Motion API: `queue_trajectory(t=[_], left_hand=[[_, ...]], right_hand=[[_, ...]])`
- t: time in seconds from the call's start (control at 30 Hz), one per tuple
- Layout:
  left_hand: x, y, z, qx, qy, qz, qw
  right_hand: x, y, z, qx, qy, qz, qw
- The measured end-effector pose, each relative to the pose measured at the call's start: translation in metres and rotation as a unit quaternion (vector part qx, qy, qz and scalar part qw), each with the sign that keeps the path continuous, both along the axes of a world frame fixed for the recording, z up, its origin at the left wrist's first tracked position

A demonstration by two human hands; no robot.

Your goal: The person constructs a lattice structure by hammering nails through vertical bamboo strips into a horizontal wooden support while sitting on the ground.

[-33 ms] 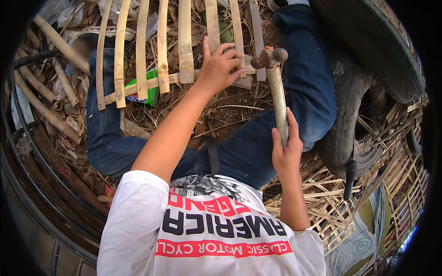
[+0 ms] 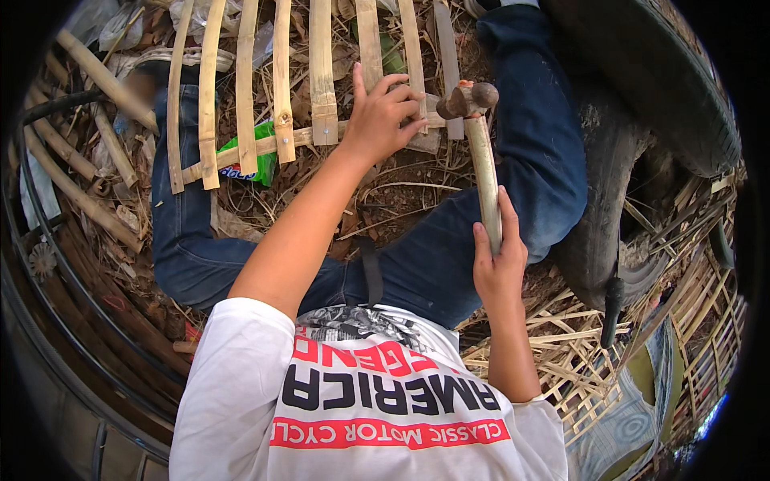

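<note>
Several flat bamboo slats (image 2: pixel 282 72) lie side by side in front of me, fanning away, their near ends over a bamboo crosspiece (image 2: pixel 265 146). My left hand (image 2: pixel 383 120) rests at the crosspiece's right part. One of its fingers stretches along a wide slat. The others curl with the thumb at the end of a narrower bamboo slat (image 2: pixel 414 56); whether a nail is between them is hidden. My right hand (image 2: pixel 501 268) grips the lower handle of a hammer (image 2: pixel 485 176). The rusty, rounded head points up, just right of the slats, apart from them.
My jeans-clad legs (image 2: pixel 529 144) spread around the slats. Dark tyres (image 2: pixel 642 72) stand at the right, above woven bamboo strips (image 2: pixel 561 345). Bamboo poles (image 2: pixel 88 200) and black metal tubing (image 2: pixel 56 240) lie left. A green wrapper (image 2: pixel 261 156) sits under the slats among dry leaves.
</note>
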State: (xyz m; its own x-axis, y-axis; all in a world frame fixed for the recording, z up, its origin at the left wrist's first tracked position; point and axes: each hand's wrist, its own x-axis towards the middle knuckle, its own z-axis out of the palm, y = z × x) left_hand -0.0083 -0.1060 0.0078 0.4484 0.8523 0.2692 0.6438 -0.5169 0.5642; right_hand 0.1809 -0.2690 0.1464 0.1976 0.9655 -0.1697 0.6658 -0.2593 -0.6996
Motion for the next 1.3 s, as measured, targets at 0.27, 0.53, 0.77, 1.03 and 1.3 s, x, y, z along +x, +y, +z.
queue_trajectory(t=[0.27,0.53,0.77,1.03,1.3], left_hand=[[0.0,0.0,-0.003,0.007,-0.005,0.003,1.0],[-0.002,0.001,-0.005,0.01,0.01,0.007,1.0],[-0.001,0.0,-0.007,0.03,0.002,0.0,1.0],[-0.002,-0.002,-0.008,0.031,0.009,0.007,0.999],[-0.003,-0.002,-0.01,0.041,0.019,0.011,0.999]], right_hand=[[-0.004,-0.008,-0.009,0.006,0.013,0.016,1.0],[-0.004,-0.003,-0.011,-0.017,0.017,0.037,0.999],[-0.007,-0.007,-0.014,0.031,-0.003,0.031,0.999],[-0.007,-0.013,-0.015,-0.022,0.01,0.017,1.0],[-0.01,-0.01,-0.014,-0.028,0.009,-0.004,1.0]])
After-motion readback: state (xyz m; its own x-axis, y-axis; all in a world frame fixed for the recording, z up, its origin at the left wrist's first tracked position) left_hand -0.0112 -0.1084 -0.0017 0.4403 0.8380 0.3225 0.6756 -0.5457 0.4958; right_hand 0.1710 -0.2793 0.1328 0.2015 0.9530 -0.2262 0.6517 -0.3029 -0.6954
